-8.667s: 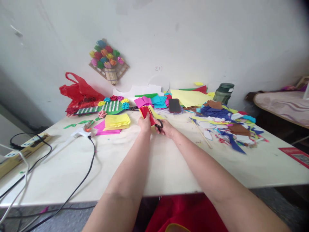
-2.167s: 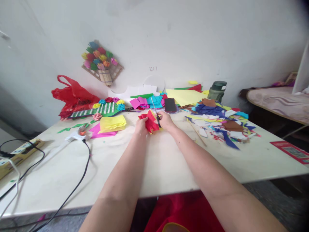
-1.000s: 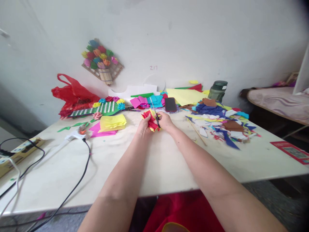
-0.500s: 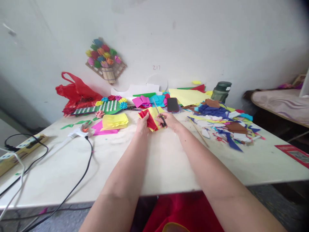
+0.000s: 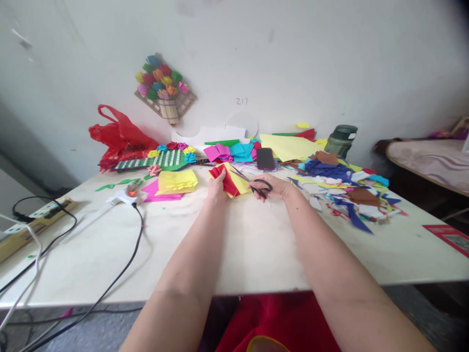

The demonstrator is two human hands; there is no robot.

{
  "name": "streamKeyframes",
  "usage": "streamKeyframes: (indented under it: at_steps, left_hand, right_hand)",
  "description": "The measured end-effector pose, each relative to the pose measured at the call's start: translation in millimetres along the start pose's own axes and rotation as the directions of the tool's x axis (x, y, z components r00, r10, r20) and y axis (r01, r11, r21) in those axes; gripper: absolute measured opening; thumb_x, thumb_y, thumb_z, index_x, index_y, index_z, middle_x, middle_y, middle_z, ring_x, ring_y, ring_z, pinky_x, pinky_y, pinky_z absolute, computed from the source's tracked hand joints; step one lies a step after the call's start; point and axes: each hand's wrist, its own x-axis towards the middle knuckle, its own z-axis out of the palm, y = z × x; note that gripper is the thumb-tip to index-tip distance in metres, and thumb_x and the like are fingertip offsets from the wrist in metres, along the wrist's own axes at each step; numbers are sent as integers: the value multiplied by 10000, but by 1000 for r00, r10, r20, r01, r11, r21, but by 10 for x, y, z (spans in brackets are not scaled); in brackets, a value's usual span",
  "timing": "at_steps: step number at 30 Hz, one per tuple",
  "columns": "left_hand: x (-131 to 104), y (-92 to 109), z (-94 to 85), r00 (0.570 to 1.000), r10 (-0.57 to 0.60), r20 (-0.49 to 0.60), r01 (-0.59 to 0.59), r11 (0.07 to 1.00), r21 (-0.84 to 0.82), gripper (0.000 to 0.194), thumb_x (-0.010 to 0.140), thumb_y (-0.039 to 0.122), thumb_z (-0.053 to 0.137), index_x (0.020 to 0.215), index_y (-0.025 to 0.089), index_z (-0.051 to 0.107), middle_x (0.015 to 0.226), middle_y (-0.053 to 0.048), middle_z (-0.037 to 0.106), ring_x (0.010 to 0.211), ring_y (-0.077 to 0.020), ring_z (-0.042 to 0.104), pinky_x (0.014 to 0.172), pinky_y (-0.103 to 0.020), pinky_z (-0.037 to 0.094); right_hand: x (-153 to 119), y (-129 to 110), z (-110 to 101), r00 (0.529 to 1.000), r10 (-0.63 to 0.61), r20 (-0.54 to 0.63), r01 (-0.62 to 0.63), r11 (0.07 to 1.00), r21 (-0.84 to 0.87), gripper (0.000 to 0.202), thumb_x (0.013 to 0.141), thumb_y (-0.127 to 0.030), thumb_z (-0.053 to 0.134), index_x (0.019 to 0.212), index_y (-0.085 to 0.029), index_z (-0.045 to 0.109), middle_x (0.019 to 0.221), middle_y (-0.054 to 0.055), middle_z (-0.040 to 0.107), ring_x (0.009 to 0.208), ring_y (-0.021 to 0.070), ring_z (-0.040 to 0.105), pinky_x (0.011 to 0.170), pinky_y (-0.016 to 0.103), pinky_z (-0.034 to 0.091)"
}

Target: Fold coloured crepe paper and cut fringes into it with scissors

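Near the middle of the table, my left hand is closed on the left side of folded red paper and yellow paper. The red lies over part of the yellow. My right hand grips the black handles of the scissors, just right of the paper. The scissor blades point up and left over the yellow paper's upper right part. Whether they touch it, I cannot tell.
A yellow paper stack lies on pink sheets to the left. Behind my hands is a phone. Paper scraps and a green bottle are at the right. A glue gun with its cord lies at the left.
My right hand has moved right, away from the paper, and the scissors have turned so their blades point more to the left. The whole view has shifted slightly.
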Motion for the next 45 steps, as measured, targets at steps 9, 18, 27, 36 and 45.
streamKeyframes:
  at_steps: [9,18,27,36,45]
  left_hand:
    - [-5,7,9,999,37,-30,-36,999,19,98,687,147,661,738,130,580,672,-32,638,592,-155,623,693,-351,525]
    - [13,-28,12,999,24,-21,-23,999,25,94,685,141,657,730,130,575,656,-26,629,589,-150,617,679,-342,524]
    - [103,-114,-3,997,-75,-8,75,997,1,101,708,187,648,759,130,582,686,-52,645,667,-167,640,714,-319,515]
    - [28,-87,73,993,-113,-21,112,993,-43,30,756,147,583,745,125,567,643,-45,639,585,-149,625,686,-315,528]
    - [59,-103,88,989,-134,-64,131,990,-53,41,752,154,590,737,120,572,673,-56,638,629,-160,638,666,-309,530]
  right_hand:
    - [-11,13,-24,996,77,37,-76,997,-35,279,756,-397,565,797,-124,534,492,11,595,327,95,504,266,166,300]
    - [72,87,8,998,61,1,-61,996,-65,310,740,-438,594,744,-137,521,506,13,605,347,88,521,269,152,303]
    - [144,22,211,992,26,-120,-32,998,-48,333,725,-466,614,683,-158,495,503,0,594,363,77,528,277,139,304]
    - [224,31,292,979,23,-200,-44,994,-97,416,676,-549,621,640,-159,479,502,-17,564,355,62,504,270,138,285]
    - [302,37,332,956,56,-287,-114,975,-190,425,619,-564,654,685,-178,487,476,-43,506,337,56,443,299,161,274]
